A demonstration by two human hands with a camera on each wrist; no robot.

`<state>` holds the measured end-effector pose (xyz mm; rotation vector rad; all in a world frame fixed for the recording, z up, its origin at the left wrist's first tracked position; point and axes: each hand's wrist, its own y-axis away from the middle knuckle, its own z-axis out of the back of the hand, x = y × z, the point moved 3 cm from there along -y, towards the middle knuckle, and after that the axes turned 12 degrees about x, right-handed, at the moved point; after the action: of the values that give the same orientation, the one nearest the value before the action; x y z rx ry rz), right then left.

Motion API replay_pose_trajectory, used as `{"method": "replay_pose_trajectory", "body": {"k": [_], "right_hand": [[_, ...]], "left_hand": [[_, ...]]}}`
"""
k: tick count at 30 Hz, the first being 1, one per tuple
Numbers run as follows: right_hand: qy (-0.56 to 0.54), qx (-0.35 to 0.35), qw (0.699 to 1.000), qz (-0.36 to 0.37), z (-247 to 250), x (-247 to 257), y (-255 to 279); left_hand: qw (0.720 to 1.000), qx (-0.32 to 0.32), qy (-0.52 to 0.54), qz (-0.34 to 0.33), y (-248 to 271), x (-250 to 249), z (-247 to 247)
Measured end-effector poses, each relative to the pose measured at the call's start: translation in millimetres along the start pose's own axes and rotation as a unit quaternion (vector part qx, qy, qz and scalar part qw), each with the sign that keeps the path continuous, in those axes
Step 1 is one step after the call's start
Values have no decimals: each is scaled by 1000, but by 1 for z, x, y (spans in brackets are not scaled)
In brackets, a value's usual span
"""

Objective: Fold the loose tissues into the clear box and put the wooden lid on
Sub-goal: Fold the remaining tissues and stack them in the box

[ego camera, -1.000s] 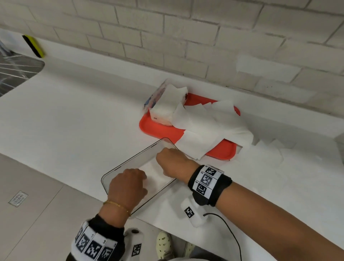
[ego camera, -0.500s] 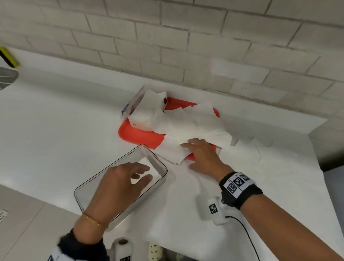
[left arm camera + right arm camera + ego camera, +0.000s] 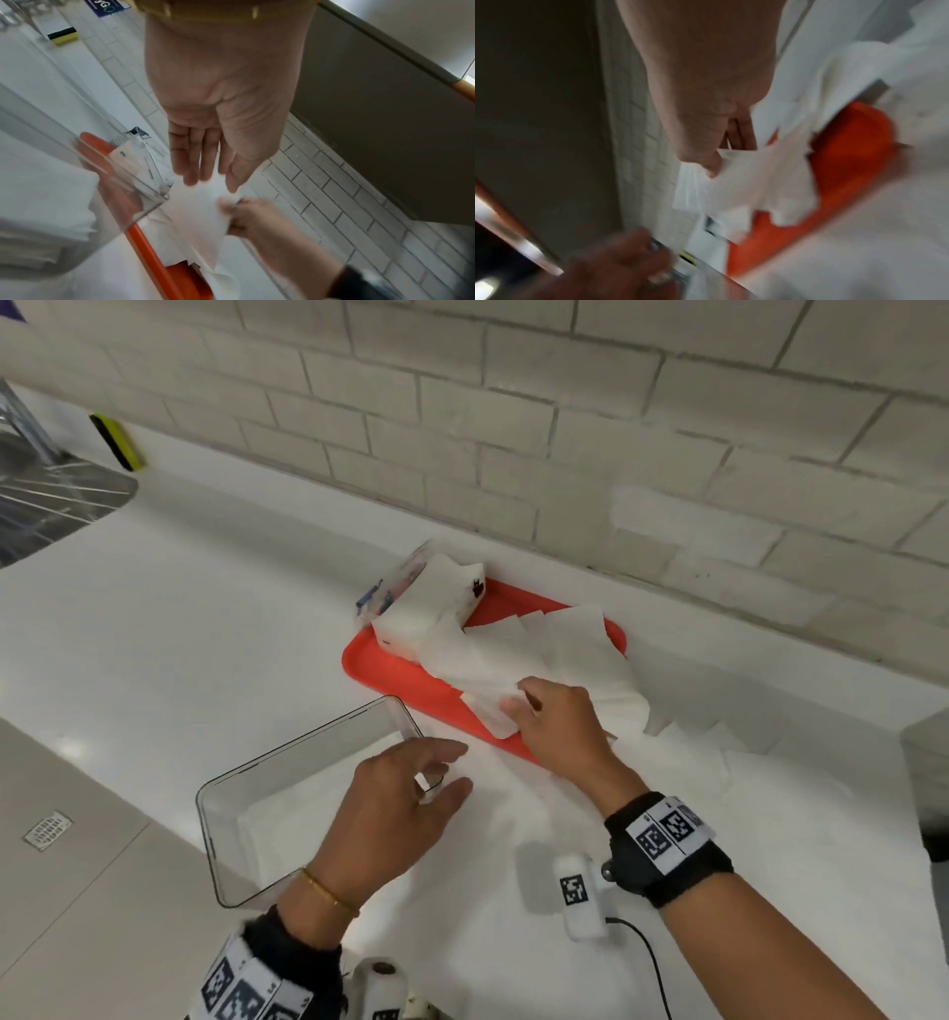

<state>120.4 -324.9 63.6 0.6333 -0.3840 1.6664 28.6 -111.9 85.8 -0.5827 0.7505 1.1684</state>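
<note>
Box at counter edge, long axis toward tray; right hand pinches tissue; left hand relaxed, empty.

Pale brick wall behind a white countertop, evenly and softly lit. Metal sink set into the counter at far left, with a yellow and black sponge by the wall. Beige floor tiles below, with a small drain grate.
</note>
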Motion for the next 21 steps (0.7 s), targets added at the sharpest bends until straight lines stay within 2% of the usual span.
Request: {"method": "replay_pose_trajectory", "body": {"k": [2, 4, 6, 9, 12, 14, 15, 17, 20, 21], "right_hand": [[-91, -11, 996, 1, 42, 15, 21], [-206, 8, 978, 29, 82, 31, 45], [-298, 68, 950, 55, 111, 43, 65], [-342, 125, 930, 53, 128, 44, 78], [-356, 117, 927, 27, 121, 34, 82], [-387, 71, 919, -8, 101, 22, 82], [-392, 45, 918, -26, 88, 17, 81], [-384, 16, 922, -55, 60, 10, 81], [-436, 101, 888, -105, 27, 6, 75], [-432, 122, 885, -124, 22, 2, 70]], "left_hand": [[998, -53, 27, 24, -5, -5, -2], [994, -75, 62, 41, -12, -13, -2], [986, -50, 148, 49, -21, -28, -3], [951, 26, 307, 32, -33, -50, -11], [896, 75, 432, 76, -36, -65, -26], [859, 82, 493, 113, -35, -67, -42], [851, 78, 503, 127, -33, -67, -49], [852, 60, 497, 155, -30, -62, -61], [859, 32, 471, 199, -22, -46, -65], [864, 22, 456, 211, -19, -39, -60]]}}
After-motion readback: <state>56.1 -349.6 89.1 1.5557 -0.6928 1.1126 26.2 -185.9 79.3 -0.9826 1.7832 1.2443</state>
